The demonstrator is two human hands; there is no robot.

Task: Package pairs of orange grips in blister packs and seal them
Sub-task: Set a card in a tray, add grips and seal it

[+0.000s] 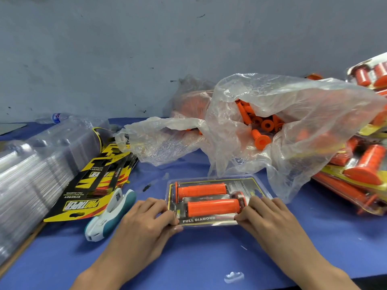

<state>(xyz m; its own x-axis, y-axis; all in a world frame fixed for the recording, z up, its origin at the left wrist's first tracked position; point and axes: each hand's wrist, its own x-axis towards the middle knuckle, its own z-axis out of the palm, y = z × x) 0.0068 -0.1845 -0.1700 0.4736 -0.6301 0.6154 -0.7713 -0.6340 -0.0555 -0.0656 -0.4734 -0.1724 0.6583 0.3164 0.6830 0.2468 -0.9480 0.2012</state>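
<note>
A clear blister pack (211, 220) lies flat on the blue table, with two orange grips (202, 190) side by side inside it over a printed card reading FULL DIAMOND. My left hand (144, 218) pinches the pack's near left corner. My right hand (270, 216) presses on its near right corner, fingers curled over the edge. A clear plastic bag (293, 114) behind the pack holds several loose orange grips (259, 139).
A stack of empty clear blister shells (31, 174) lies at the left, with yellow and black printed cards (92, 185) beside it. A white and teal stapler (111, 214) rests left of my left hand. Finished packs (360, 164) pile up at the right. A water bottle (56, 117) lies by the wall.
</note>
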